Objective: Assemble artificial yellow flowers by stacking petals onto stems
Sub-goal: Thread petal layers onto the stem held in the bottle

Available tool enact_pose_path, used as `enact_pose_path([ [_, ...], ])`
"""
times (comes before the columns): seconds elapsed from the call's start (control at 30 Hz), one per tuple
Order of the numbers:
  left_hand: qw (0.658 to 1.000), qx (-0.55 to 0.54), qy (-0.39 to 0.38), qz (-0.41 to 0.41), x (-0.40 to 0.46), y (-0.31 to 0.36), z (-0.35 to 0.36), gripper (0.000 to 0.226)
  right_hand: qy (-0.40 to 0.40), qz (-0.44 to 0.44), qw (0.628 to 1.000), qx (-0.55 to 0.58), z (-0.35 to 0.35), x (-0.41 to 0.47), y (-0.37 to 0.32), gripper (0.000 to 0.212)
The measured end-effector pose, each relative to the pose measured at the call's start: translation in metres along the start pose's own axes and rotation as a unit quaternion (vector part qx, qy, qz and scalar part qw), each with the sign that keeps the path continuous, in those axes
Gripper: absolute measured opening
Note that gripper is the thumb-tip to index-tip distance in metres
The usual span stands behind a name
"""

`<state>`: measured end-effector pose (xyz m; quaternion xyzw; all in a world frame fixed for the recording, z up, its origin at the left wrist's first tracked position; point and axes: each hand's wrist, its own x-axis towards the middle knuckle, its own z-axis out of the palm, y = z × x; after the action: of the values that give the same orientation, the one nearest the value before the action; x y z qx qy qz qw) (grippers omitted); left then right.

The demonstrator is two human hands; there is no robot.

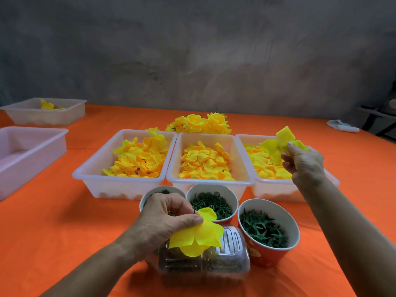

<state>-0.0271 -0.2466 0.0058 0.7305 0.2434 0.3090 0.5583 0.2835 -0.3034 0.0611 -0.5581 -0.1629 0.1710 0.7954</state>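
Above the right tray (252, 146), petal layer (280, 142) pinched in right grip (304, 161); left grip (169, 219) pinching half-built flower (199, 236).

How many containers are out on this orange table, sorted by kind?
White plastic trays: 5 (three holding yellow petals, two at the left)
Round paper cups of green parts: 3
Clear plastic box: 1
Total: 9 containers
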Motion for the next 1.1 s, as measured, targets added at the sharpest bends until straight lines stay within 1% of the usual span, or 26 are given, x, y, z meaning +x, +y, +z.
enact_pose_path([
  [0.1, 1.0, 0.006, -0.007, 0.001, -0.001, 0.001, -0.001, 0.017, -0.052, -0.005, 0.999, -0.015, 0.005, -0.021, -0.008, 0.022],
  [0.2, 1.0, 0.001, -0.009, -0.005, -0.001, 0.004, -0.001, 0.017, -0.124, 0.025, 0.992, -0.029, 0.012, -0.048, -0.011, 0.013],
  [0.27, 1.0, -0.002, -0.006, -0.008, -0.001, 0.006, -0.001, 0.02, -0.157, 0.054, 0.985, -0.041, 0.017, -0.066, -0.012, 0.009],
  [0.43, 1.0, 0.011, 0.002, 0.012, -0.002, 0.01, -0.001, 0.022, -0.2, 0.106, 0.973, -0.052, 0.028, -0.099, -0.013, 0.008],
  [0.57, 0.999, 0.033, 0.007, 0.018, -0.003, 0.012, -0.003, 0.027, -0.21, 0.125, 0.967, -0.078, 0.034, -0.114, -0.015, 0.009],
  [0.73, 0.998, 0.056, 0.008, 0.015, -0.005, 0.014, -0.004, 0.029, -0.214, 0.105, 0.962, -0.129, 0.038, -0.126, -0.019, 0.012],
  [0.83, 0.998, 0.064, 0.022, 0.01, -0.006, 0.018, -0.005, 0.031, -0.227, 0.103, 0.961, -0.117, 0.04, -0.132, -0.021, 0.011],
  [0.93, 0.999, 0.047, 0.025, 0.007, -0.009, 0.024, -0.009, 0.036, -0.234, 0.083, 0.961, -0.12, 0.04, -0.138, -0.023, 0.007],
  [1.03, 0.998, 0.053, 0.045, 0.001, -0.01, 0.031, -0.015, 0.039, -0.254, 0.046, 0.96, -0.107, 0.04, -0.143, -0.023, 0.005],
  [1.1, 0.998, 0.044, 0.053, 0.001, -0.01, 0.036, -0.02, 0.039, -0.278, -0.01, 0.957, -0.081, 0.04, -0.147, -0.022, 0.009],
])
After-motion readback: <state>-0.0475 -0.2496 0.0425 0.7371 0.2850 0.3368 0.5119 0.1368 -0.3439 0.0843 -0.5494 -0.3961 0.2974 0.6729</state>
